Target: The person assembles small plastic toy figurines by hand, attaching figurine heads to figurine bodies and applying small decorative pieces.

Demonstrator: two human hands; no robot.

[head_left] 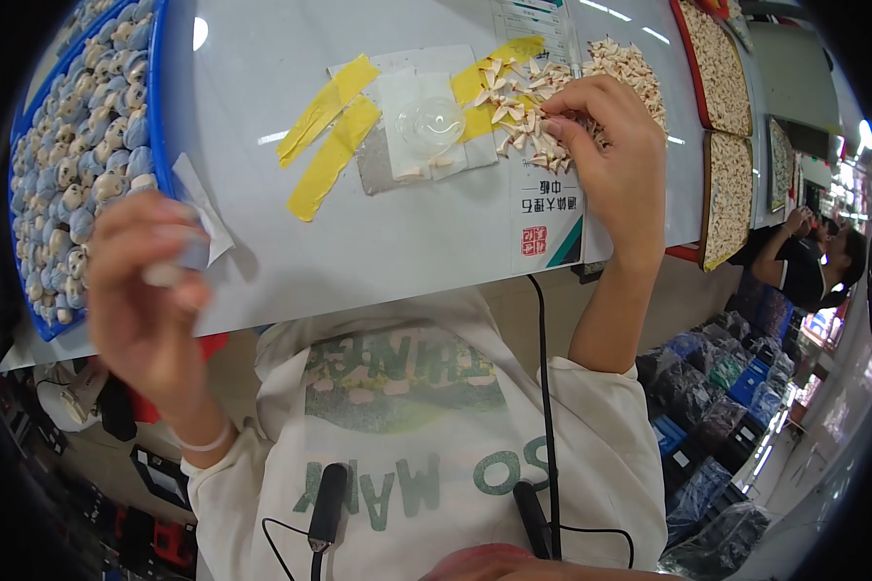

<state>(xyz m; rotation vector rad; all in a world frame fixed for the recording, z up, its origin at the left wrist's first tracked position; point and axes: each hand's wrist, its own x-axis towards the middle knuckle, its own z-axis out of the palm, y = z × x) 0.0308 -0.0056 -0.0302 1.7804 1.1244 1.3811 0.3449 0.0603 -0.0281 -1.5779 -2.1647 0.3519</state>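
Note:
My left hand [150, 290], blurred by motion, is closed on a small blue and white figurine piece [192, 250] beside the blue tray. My right hand [610, 131] has its thumb and forefinger pinched at the edge of a heap of small cream, pointed pieces [513, 107]. Whether one of them is between the fingertips is hidden. Between the hands, a round clear dish [430, 127] sits on a white sheet fixed over a grey board [373, 169]. A few cream pieces [412, 172] lie at the sheet's near edge.
The blue tray [162, 107] at the left is full of blue and white figurine pieces. Yellow tape strips [334, 160] run across the white table [291, 261]. Trays of cream pieces [729, 184] stand at the right. A black cable [543, 387] hangs before me. Another person [809, 257] is far right.

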